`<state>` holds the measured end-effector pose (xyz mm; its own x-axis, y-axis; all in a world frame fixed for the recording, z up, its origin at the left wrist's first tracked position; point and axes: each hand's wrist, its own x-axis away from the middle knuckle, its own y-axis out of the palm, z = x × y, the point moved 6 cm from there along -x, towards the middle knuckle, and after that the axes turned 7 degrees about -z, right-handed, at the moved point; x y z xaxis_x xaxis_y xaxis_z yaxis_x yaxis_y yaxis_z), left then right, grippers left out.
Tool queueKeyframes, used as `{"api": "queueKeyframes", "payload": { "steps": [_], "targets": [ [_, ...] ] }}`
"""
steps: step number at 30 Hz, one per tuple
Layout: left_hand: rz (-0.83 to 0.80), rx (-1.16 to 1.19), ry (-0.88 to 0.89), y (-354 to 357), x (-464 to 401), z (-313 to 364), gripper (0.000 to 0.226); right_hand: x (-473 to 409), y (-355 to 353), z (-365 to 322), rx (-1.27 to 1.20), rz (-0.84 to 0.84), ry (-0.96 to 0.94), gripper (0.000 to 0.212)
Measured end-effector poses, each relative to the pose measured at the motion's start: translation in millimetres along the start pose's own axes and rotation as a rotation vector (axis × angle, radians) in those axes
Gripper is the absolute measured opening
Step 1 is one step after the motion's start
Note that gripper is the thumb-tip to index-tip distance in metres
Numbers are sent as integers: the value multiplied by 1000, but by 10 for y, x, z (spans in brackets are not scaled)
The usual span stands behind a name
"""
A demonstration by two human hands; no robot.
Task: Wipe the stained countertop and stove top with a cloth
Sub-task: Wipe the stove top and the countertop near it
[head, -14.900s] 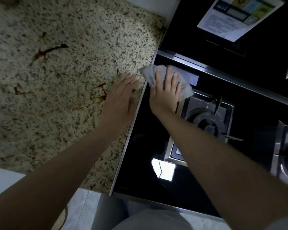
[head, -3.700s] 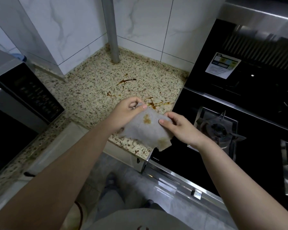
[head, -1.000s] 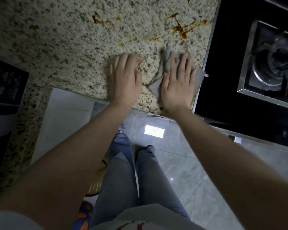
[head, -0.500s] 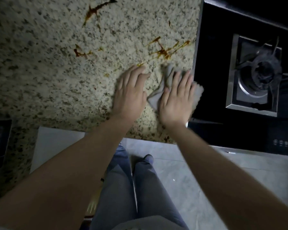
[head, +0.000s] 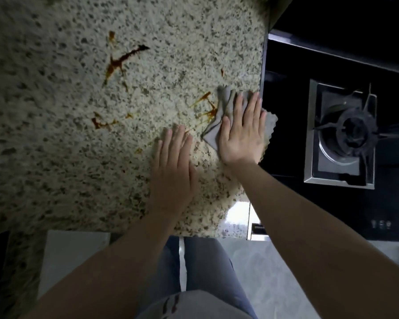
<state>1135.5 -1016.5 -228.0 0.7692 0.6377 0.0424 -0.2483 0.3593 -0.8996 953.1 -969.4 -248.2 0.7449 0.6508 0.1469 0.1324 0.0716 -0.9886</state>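
The right hand (head: 242,132) presses flat on a cloth (head: 224,104), hiding most of it; the left hand (head: 173,173) lies flat on the speckled surface (head: 55,134).

The countertop (head: 55,157) fills the left and middle, with the stove top (head: 332,215) butting against its right edge. The cloth (head: 213,134) lies on the countertop at that edge, 1 corner reaching over the stove top. The right hand (head: 242,134) rests flat on the cloth; the left hand (head: 173,171) lies flat on the countertop just left of it. Stains (head: 122,63) lie behind and left of both hands, 1 touching the cloth's left edge. The burner (head: 352,134) sits on the stove top, right of the cloth
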Motion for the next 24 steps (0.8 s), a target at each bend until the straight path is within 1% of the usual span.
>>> {"api": "queueKeyframes", "payload": {
  "steps": [2,5,10,16,19,21,23,24],
  "targets": [
    [1,-22,-34,-10,-16,-20,55,-199,-26,-6,0,-13,-25,65],
    [19,-43,-30,-9,-14,-24,56,-460,-69,-15,-2,-23,-78,66],
    [35,-51,-32,4,-34,-47,60,-873,-135,-88,8,-54,-251,63],
    [10,-96,-47,17,-31,-52,62,-1416,-277,-209,35,-94,-425,62],
    [10,-103,-29,36,-49,-9,60,-1818,-378,-324,83,-132,-609,61],
    [-4,-97,11,70,-38,10,64,-2046,-412,-430,143,-156,-758,60],
    [-17,-102,43,87,-35,26,65,-2243,-446,-484,195,-176,-838,60],
    [-24,-102,58,90,-45,31,63,-2309,-471,-501,202,-181,-848,59]
  ]
}}
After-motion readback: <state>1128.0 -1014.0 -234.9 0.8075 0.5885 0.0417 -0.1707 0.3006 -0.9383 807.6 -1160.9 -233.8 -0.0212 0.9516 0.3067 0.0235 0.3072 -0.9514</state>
